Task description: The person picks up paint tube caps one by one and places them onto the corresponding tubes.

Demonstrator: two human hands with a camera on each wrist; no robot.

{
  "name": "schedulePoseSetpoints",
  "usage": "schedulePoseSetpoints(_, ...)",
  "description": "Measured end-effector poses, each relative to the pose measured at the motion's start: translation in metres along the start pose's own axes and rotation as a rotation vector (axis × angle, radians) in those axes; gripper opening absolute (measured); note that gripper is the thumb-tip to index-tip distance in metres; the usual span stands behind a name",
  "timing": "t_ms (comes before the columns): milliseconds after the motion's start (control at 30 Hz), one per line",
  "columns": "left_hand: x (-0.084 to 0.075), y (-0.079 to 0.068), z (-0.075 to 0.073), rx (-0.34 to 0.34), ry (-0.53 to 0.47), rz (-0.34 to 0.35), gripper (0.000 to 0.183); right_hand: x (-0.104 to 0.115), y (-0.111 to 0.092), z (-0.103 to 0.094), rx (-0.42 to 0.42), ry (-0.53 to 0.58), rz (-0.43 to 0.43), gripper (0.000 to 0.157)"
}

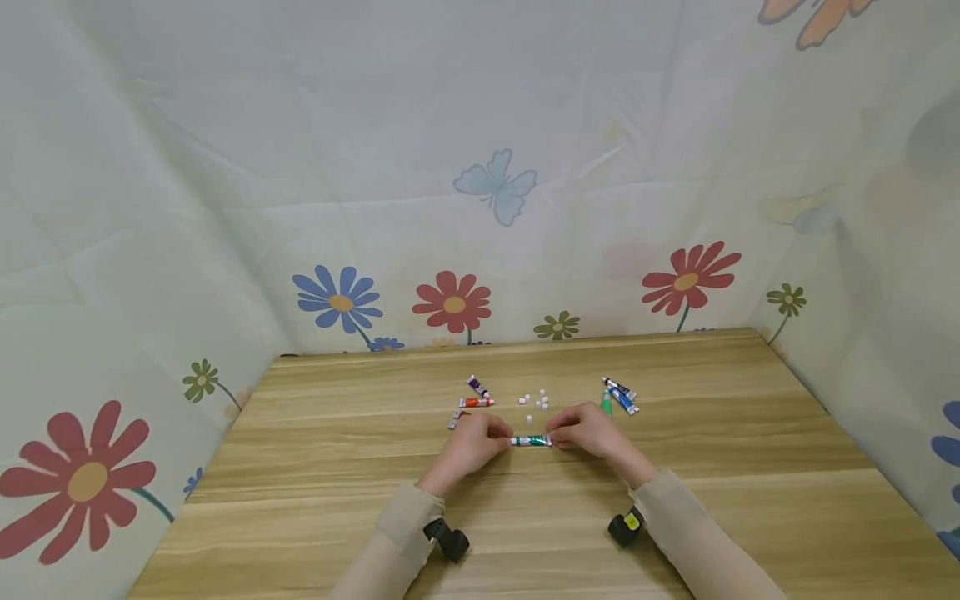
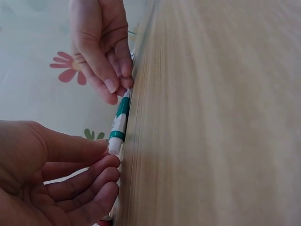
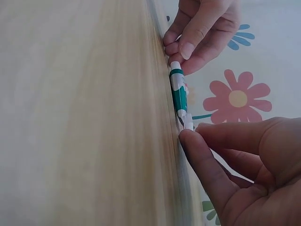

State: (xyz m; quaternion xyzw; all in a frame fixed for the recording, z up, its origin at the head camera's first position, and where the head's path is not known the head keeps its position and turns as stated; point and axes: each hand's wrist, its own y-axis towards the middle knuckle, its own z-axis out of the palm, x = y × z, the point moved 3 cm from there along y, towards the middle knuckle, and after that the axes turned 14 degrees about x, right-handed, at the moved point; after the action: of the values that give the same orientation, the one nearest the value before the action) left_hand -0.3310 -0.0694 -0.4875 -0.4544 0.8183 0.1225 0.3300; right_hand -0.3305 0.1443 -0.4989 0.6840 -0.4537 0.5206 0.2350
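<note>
A green and white paint tube lies crosswise between the two hands, low at the tabletop. My left hand has thumb and fingertips at its white cap, pinching that end. At the other end, the flat crimped tail, my right hand pinches the tube between thumb and index finger, as the right wrist view shows. Just beyond the tube are several small white caps. Near the left hand lie an orange-red tube, a purple tube and a tube partly hidden by that hand.
Past the right hand lie a light green tube, a blue tube and a dark-capped tube close together. The wooden table meets a flower-printed cloth at its back and sides.
</note>
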Motion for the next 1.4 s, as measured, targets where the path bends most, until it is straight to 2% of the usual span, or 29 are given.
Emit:
schedulePoseSetpoints(133,0.002,0.000,-0.001,0.006,-0.015,0.005,0.004,0.001,-0.002,-0.006,-0.008,-0.021,0.007,0.012)
schedulePoseSetpoints(300,0.004,-0.002,-0.010,-0.010,-0.066,0.003,0.011,0.006,-0.010,-0.024,-0.067,-0.046,0.052,0.018)
schedulePoseSetpoints(433,0.005,-0.007,-0.025,-0.062,-0.099,-0.020,0.013,0.013,-0.019,-0.041,-0.119,-0.063,0.068,0.023)
schedulePoseSetpoints(633,0.006,-0.015,-0.051,-0.139,-0.138,-0.028,0.014,0.019,-0.031,-0.066,-0.190,-0.125,0.039,0.031)
schedulePoseSetpoints(800,0.013,-0.021,-0.064,-0.179,-0.149,-0.066,0.015,0.017,-0.039,-0.079,-0.233,-0.145,0.053,0.032)
schedulePoseSetpoints(933,0.015,-0.022,-0.065,-0.169,-0.148,-0.075,0.015,0.018,-0.043,-0.083,-0.256,-0.205,0.079,0.030)
schedulePoseSetpoints(1200,0.010,-0.018,-0.059,-0.150,-0.125,-0.015,0.014,0.015,-0.041,-0.085,-0.252,-0.420,0.085,0.016)
schedulePoseSetpoints(1400,0.008,-0.018,-0.056,-0.132,-0.131,-0.017,0.014,0.006,-0.033,-0.084,-0.237,-0.482,0.120,0.017)
